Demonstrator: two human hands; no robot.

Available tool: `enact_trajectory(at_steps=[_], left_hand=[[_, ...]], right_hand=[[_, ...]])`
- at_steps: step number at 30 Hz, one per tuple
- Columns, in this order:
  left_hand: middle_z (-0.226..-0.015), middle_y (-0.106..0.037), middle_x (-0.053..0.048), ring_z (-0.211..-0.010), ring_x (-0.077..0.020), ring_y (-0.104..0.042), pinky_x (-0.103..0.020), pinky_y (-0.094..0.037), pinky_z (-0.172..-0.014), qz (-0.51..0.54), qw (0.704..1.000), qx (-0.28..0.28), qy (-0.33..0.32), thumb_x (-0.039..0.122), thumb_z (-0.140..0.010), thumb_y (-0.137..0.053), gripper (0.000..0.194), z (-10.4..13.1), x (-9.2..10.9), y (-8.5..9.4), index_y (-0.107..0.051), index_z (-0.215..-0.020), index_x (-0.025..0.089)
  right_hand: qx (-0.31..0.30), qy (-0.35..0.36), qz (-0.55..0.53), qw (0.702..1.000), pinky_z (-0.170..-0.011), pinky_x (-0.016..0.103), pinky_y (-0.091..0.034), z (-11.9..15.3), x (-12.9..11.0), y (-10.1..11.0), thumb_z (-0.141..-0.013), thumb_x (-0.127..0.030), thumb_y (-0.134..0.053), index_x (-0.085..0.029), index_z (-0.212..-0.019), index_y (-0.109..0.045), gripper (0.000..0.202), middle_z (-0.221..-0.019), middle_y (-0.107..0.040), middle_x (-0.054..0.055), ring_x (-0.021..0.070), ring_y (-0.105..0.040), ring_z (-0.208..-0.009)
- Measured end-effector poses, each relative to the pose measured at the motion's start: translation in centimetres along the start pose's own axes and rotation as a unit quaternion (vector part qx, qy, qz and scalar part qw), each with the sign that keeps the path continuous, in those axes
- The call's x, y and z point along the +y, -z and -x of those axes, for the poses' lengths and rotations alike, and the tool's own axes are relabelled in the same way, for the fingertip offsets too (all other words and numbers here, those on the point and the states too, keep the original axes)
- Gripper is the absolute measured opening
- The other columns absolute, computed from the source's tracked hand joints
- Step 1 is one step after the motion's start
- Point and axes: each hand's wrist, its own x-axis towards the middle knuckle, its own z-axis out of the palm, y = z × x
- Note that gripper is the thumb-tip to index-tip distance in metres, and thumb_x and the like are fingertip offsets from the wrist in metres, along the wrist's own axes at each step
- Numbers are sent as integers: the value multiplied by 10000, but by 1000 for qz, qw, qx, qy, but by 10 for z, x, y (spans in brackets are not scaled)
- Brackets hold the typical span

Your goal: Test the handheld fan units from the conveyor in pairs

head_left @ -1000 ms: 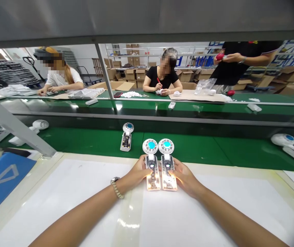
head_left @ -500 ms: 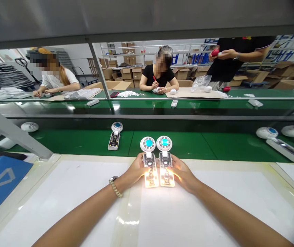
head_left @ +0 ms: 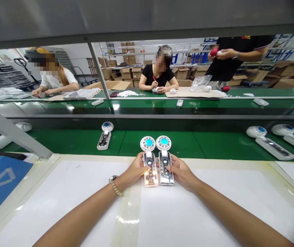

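Hands: left hand (head_left: 137, 168) clamped on left-hand unit (head_left: 150, 176); right hand (head_left: 183, 172) clamped on right-hand unit (head_left: 166, 177); a thumb lies on the front of each.
Held units: 2, upright side by side over the white worktop (head_left: 188, 212), near its belt-side edge; round heads up, blue centres showing.
State so far: 2 of 2 held units have head and body joined; lower body glows amber on the left-hand unit, no such glow on the right-hand unit. What is left on either: cannot tell.
Green belt (head_left: 162, 133): 1 unlit unit (head_left: 104, 140) left of centre; 3 heads at right, last cut by frame; at least 1 more at far left.
Far bench: 3 people; 1 white pile (head_left: 128, 93); 3 loose white casings, set apart.
Left wrist: 1 watch (head_left: 113, 178), 1 bracelet (head_left: 116, 188).
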Motion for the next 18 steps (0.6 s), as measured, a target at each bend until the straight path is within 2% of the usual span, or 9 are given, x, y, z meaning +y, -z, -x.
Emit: enact_trajectory(at_steps=[7, 18], left_hand=[[-1005, -559, -77, -949, -226, -562, -391, -434, -825, -9, 999, 30, 2, 185, -590, -726, 538, 0, -1, -1, -413, -1028, 183], [-1054, -563, -96, -992, -238, -551, -412, -426, -854, -31, 999, 11, -4, 188, -651, -686, 507, 0, -2, 1, -411, -1077, 184]], right_hand=[[5, 4, 7, 1000, -764, 351, -464, 0, 0, 0, -644, -232, -696, -244, -1115, -486, 516, -1041, -639, 55, 217, -603, -911], [-1, 3, 5, 1000, -811, 381, -448, 2, -3, -4, -640, -252, -702, -242, -1141, -477, 549, -1063, -627, 67, 228, -588, -953]])
